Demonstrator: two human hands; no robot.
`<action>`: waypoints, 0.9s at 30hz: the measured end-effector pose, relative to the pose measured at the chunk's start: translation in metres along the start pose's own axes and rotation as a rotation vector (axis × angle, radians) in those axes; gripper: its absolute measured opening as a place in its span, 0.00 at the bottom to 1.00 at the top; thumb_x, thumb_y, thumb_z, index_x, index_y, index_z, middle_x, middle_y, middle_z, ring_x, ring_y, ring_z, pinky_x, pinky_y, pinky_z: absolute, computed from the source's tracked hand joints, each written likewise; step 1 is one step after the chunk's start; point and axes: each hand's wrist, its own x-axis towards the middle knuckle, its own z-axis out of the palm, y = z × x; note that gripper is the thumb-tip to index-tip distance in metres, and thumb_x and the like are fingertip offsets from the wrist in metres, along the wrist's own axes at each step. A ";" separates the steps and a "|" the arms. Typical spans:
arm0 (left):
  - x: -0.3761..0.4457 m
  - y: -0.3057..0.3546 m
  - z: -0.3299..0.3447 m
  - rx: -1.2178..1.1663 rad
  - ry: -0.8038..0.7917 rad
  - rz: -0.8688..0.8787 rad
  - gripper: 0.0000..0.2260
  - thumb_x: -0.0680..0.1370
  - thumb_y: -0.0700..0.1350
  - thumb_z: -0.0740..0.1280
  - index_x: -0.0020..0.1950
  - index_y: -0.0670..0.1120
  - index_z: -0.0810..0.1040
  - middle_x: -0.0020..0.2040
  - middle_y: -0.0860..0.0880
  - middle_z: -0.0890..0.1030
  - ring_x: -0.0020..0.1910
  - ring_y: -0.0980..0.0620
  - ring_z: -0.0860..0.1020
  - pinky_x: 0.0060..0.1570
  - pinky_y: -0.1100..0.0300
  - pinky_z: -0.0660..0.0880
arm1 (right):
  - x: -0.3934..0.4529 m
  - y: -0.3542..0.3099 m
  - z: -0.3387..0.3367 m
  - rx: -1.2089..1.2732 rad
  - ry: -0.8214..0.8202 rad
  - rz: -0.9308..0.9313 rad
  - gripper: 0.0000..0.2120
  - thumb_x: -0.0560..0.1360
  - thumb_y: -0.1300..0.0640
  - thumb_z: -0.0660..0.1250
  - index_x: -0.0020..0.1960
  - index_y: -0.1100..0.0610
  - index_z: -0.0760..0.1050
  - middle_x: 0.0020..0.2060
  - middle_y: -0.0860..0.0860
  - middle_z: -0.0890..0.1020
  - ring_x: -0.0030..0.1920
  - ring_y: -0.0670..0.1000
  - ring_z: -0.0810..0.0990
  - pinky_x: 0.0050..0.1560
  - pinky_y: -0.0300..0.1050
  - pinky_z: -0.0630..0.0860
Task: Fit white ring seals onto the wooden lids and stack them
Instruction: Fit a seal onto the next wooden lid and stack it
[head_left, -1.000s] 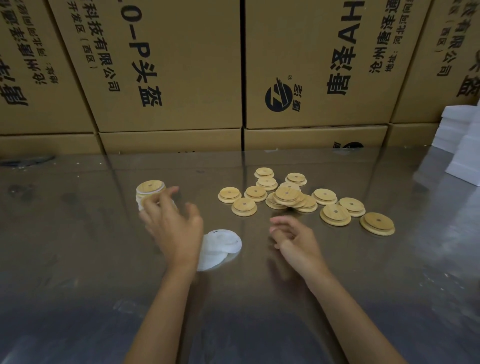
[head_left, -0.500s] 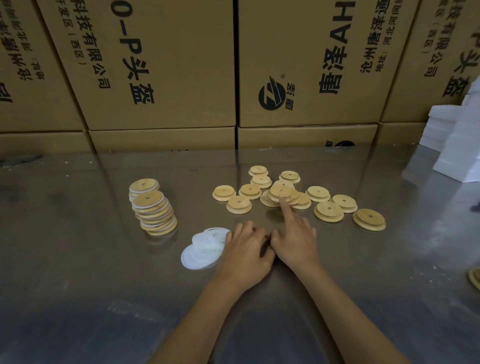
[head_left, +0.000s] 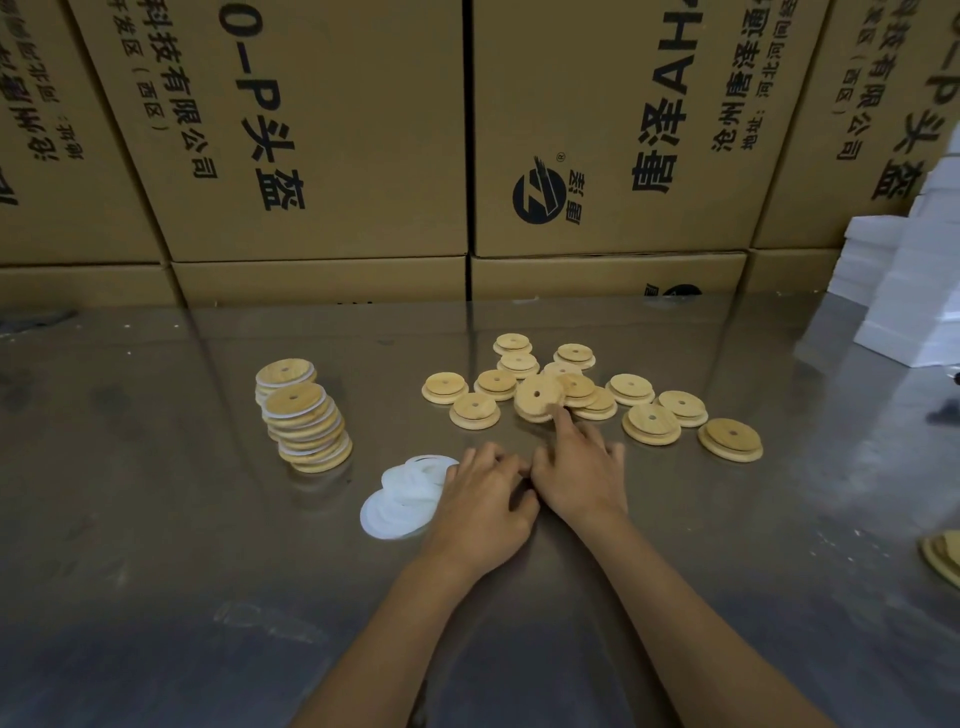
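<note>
Several loose wooden lids (head_left: 649, 422) with centre holes lie scattered at mid-table. My right hand (head_left: 579, 467) lies palm down, and its straight index finger touches the lower edge of one lid (head_left: 537, 396), which is tilted up on the pile. Just left of it, my left hand (head_left: 480, 501) rests flat on the table, holding nothing. Its outer edge covers part of a pile of white ring seals (head_left: 402, 496). A leaning stack of sealed lids (head_left: 307, 431) stands at the left, with a shorter stack (head_left: 284, 375) behind it.
The table (head_left: 156, 545) is shiny metal. Printed cardboard boxes (head_left: 322, 145) wall off the back edge. White foam blocks (head_left: 914, 291) are stacked at the far right. More wooden lids (head_left: 944, 558) show at the right frame edge.
My left hand left the stack and came to rest beside the seals. My right index finger reached into the loose lids, and one lid is now tilted up against it.
</note>
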 end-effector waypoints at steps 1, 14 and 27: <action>0.000 0.000 0.000 0.000 -0.002 0.000 0.11 0.78 0.52 0.61 0.59 0.52 0.75 0.57 0.54 0.71 0.56 0.53 0.68 0.57 0.58 0.64 | 0.000 0.001 -0.001 0.013 0.011 0.005 0.25 0.77 0.54 0.59 0.74 0.51 0.64 0.65 0.53 0.77 0.69 0.52 0.68 0.64 0.50 0.60; -0.001 0.003 -0.003 -0.012 0.006 -0.008 0.10 0.78 0.50 0.61 0.58 0.52 0.75 0.55 0.54 0.71 0.54 0.52 0.68 0.56 0.58 0.64 | 0.001 0.005 0.005 0.018 0.029 -0.124 0.13 0.80 0.46 0.56 0.62 0.46 0.71 0.69 0.47 0.71 0.71 0.52 0.65 0.62 0.53 0.61; -0.001 0.007 -0.013 -0.181 0.063 -0.050 0.07 0.79 0.42 0.61 0.52 0.49 0.78 0.51 0.54 0.74 0.50 0.57 0.74 0.51 0.62 0.72 | 0.003 0.011 0.001 0.261 -0.055 -0.061 0.14 0.76 0.43 0.67 0.56 0.48 0.68 0.54 0.44 0.77 0.63 0.48 0.71 0.60 0.47 0.59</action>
